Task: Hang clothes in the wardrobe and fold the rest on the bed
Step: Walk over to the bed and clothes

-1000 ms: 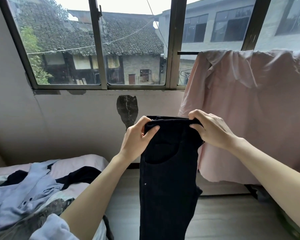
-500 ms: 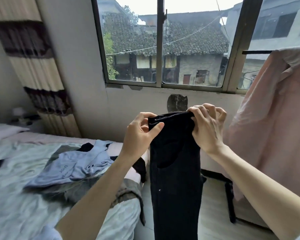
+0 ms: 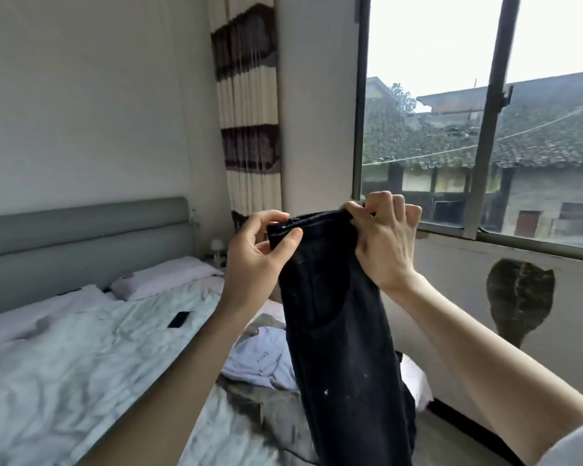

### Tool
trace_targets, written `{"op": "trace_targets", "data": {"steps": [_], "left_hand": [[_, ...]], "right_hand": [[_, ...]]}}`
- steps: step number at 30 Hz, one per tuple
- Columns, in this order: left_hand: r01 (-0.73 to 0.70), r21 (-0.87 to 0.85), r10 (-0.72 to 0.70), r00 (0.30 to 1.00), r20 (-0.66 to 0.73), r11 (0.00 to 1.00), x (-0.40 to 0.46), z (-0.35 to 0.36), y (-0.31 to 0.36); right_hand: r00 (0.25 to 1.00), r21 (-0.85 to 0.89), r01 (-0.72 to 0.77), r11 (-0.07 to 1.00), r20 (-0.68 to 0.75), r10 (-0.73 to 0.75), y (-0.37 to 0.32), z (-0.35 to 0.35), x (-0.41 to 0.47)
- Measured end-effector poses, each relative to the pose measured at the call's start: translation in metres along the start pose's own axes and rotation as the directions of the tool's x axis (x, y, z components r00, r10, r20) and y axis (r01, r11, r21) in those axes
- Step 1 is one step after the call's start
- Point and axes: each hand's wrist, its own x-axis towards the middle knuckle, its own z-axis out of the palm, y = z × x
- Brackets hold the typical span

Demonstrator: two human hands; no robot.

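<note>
Matt dark denim trousers [image 3: 344,331]; crumpled pale cotton bedsheet [image 3: 81,364].

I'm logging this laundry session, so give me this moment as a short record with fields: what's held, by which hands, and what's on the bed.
held item: dark trousers, hanging down from the waistband
left hand: pinches the waistband's left end
right hand: grips the waistband's right end
bed: rumpled pale cover
on bed: light blue garment on a grey one, a pillow, a dark phone
backdrop: window at right, striped curtain
wardrobe: not in view
</note>
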Motion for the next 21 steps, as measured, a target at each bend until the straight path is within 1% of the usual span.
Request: {"op": "trace_targets", "data": {"steps": [3,5,8,11,12,14,16,21], "left_hand": [[-0.020,0.227,0.036,0.997,-0.067,0.974,0.024,-0.055,-0.016],[-0.005,0.381,0.052,0.992,-0.114,0.924,0.042,-0.104,-0.041],[0.071,0.571,0.015,0.989,-0.144,0.818,0.058,-0.165,-0.093],[0.180,0.638,-0.072,0.979,-0.192,0.749,0.067,-0.208,-0.144],[0.220,0.653,-0.101,0.971,-0.216,0.725,0.070,-0.223,-0.166],[0.287,0.666,-0.149,0.955,-0.257,0.689,0.076,-0.249,-0.205],[0.347,0.662,-0.204,0.936,-0.286,0.664,0.080,-0.270,-0.244],[0.519,0.616,-0.316,0.853,-0.415,0.593,0.085,-0.323,-0.366]], "right_hand": [[0.998,0.061,0.041,0.997,0.054,-0.044,-0.042,0.050,0.016],[0.993,0.140,0.073,0.987,0.087,-0.086,-0.080,0.100,0.021],[0.969,0.226,0.059,0.972,0.222,-0.110,-0.134,0.164,0.013],[0.930,0.236,0.045,0.971,0.346,-0.127,-0.176,0.220,-0.003],[0.901,0.248,0.040,0.968,0.411,-0.142,-0.193,0.243,-0.011],[0.832,0.258,0.023,0.966,0.531,-0.162,-0.220,0.283,-0.025],[0.748,0.268,-0.021,0.963,0.643,-0.163,-0.240,0.317,-0.040],[0.592,0.308,-0.031,0.951,0.772,-0.231,-0.290,0.427,-0.095]]}}
